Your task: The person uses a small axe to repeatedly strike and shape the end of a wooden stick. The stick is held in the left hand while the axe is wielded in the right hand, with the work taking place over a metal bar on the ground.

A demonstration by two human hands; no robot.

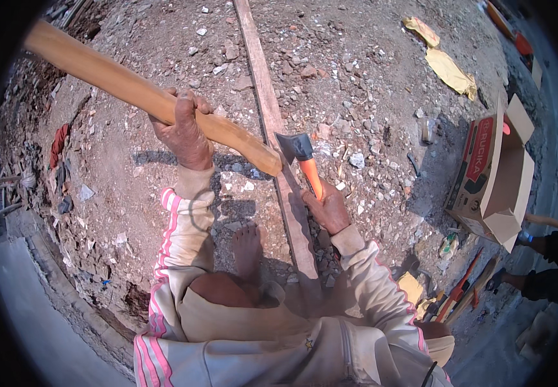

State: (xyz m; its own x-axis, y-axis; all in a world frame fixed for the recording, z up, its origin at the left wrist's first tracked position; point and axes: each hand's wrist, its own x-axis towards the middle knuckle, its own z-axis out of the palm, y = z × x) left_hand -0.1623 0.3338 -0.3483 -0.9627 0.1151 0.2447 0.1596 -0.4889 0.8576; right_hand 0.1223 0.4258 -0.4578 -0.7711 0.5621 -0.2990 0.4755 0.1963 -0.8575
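Note:
My left hand (184, 132) grips a long round wooden pole (117, 80) that slants from the upper left down to its blunt end beside the hatchet head. My right hand (328, 208) holds a small hatchet (301, 153) by its orange handle, the dark steel head pointing up, close to the pole's end. Beneath both lies a long narrow wooden plank (267, 97) on the rubble ground. My bare foot (248, 248) rests on the ground just left of the plank.
An open cardboard box (495, 174) stands at right. Yellow crumpled paper (450, 69) lies at upper right. Hand tools with orange parts (459, 293) lie at lower right, near another person's arm (546, 248). A concrete ledge (47, 309) borders the lower left.

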